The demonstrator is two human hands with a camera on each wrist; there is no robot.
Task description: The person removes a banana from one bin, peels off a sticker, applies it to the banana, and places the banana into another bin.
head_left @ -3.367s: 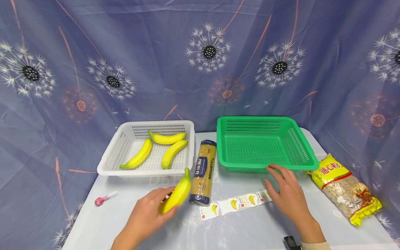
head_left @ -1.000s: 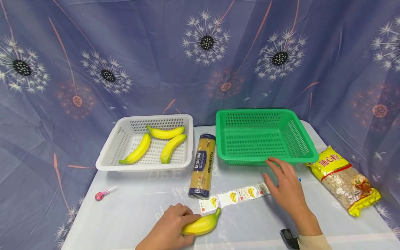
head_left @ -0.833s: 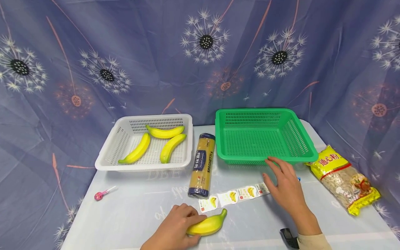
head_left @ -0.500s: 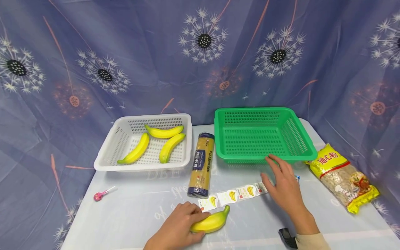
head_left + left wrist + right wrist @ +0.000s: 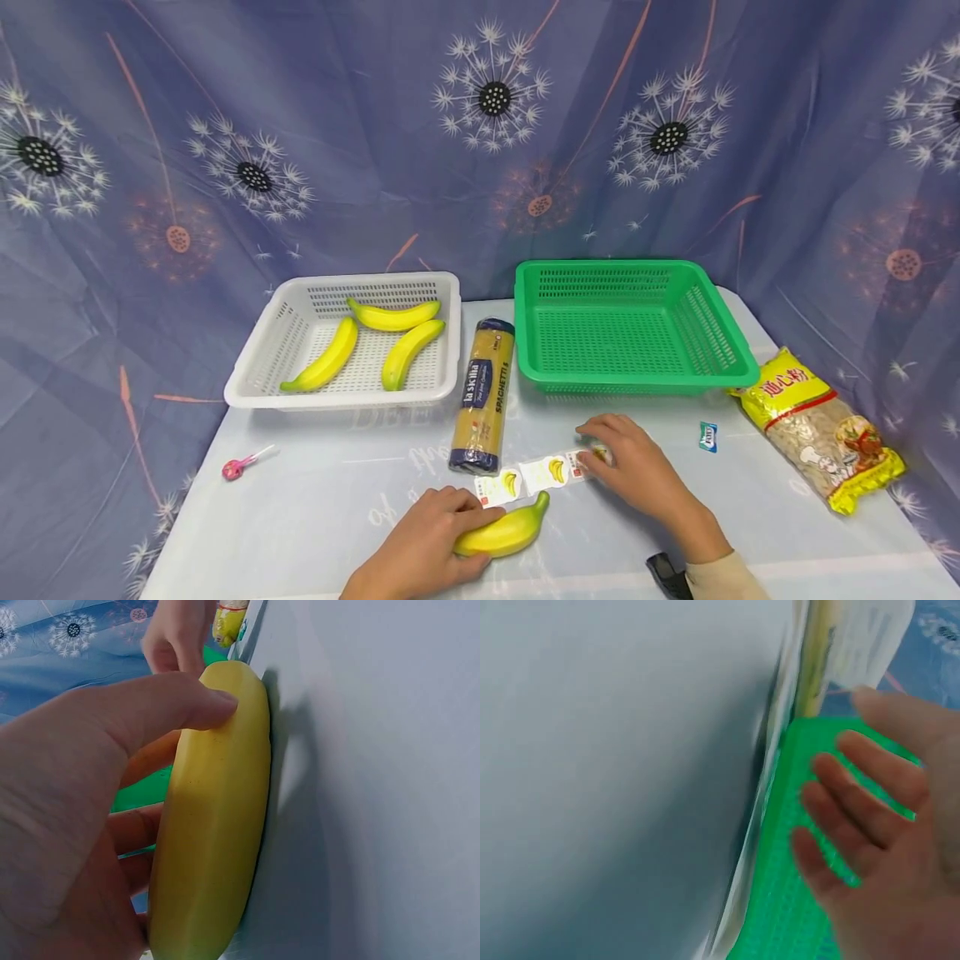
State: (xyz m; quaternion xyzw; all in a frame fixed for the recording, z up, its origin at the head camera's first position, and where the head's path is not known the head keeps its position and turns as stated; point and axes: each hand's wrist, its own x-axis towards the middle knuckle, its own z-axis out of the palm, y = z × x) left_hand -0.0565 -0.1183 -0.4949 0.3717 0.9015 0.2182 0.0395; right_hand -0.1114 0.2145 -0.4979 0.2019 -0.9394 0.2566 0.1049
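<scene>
My left hand holds a yellow banana with a green tip on the table, near the front. In the left wrist view the thumb lies along the banana, with the other fingers on its far side. My right hand hovers at the right end of a strip of banana stickers, hiding part of it. Seen from the right wrist, its fingers are spread and loosely bent, with nothing between them. I cannot tell whether they touch the strip.
Three bananas lie in a white basket at back left. A spaghetti pack separates it from an empty green basket. A lollipop lies left; a small blue-green packet and a yellow-ended food bag lie right.
My left hand has brought the banana down and right onto the table, below the stickers. My right hand has just moved left along the strip, uncovering the small packet.
</scene>
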